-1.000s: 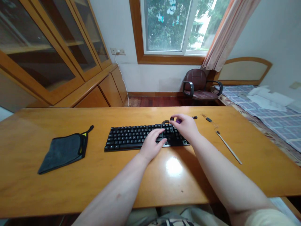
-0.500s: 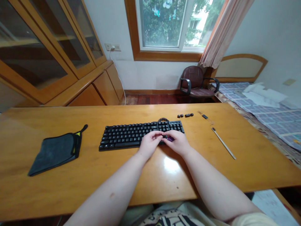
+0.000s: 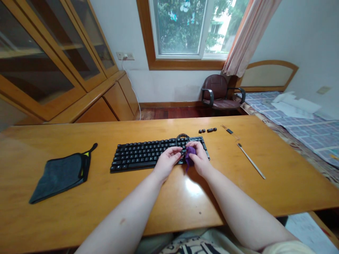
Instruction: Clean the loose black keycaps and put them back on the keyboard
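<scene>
A black keyboard (image 3: 143, 154) lies on the desk, partly covered by my hands. My right hand (image 3: 201, 163) is closed on a bunched purple cloth (image 3: 190, 157) above the keyboard's right part, a tail of the cloth hanging toward me. Just left of it, my left hand (image 3: 167, 162) is pinched, thumb against fingers, on a small dark piece that looks like a keycap (image 3: 183, 152); the fingertips partly hide it. Beyond the keyboard, several loose black keycaps (image 3: 210, 130) lie in a row.
To the left is a folded dark grey cloth (image 3: 62, 173) with a black loop. A thin stick with a dark brush-like tip (image 3: 251, 161) and a small wire tool with a black handle (image 3: 229, 131) lie on the right of the wooden desk (image 3: 106, 215). A chair (image 3: 218, 90) stands beyond.
My hands have parted slightly, and more of the purple cloth shows in my right hand. The fingertips, which met before, are now a little apart. The view has shifted slightly.
</scene>
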`<state>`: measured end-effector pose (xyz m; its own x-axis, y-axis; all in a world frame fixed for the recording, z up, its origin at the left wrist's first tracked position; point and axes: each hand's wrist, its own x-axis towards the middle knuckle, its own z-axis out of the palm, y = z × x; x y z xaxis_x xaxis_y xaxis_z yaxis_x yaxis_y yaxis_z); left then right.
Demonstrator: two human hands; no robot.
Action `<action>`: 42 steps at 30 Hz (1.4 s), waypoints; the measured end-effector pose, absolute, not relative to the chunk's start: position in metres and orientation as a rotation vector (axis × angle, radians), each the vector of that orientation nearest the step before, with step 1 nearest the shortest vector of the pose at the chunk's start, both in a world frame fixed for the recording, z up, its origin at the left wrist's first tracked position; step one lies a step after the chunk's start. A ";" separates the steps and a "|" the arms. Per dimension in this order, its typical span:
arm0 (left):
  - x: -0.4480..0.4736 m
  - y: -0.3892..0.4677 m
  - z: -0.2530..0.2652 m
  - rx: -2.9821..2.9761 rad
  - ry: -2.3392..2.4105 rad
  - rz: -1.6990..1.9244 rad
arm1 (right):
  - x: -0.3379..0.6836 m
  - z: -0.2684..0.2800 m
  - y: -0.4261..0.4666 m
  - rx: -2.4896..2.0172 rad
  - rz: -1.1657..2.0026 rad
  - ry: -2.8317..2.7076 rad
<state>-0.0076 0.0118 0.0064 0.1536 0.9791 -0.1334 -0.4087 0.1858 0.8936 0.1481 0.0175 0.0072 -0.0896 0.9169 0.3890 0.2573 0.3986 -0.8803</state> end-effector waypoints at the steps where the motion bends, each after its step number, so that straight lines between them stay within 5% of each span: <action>1: -0.007 0.011 0.008 0.811 0.876 1.189 | 0.147 0.005 0.019 -1.073 0.797 -1.557; 24: -0.009 0.014 0.006 0.728 0.828 1.204 | 0.144 0.010 0.014 -1.399 0.608 -1.856; 32: -0.010 0.015 0.004 0.782 0.810 1.230 | 0.145 0.015 0.014 -1.179 1.179 -1.254; 42: -0.010 0.013 0.008 0.724 0.801 1.230 | 0.144 0.016 0.016 -1.069 1.469 -1.133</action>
<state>-0.0096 0.0131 0.0085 0.1430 0.9807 -0.1337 -0.5192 0.1893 0.8334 0.1444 0.0158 0.0161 -0.1562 0.9843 -0.0823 -0.1702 -0.1089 -0.9794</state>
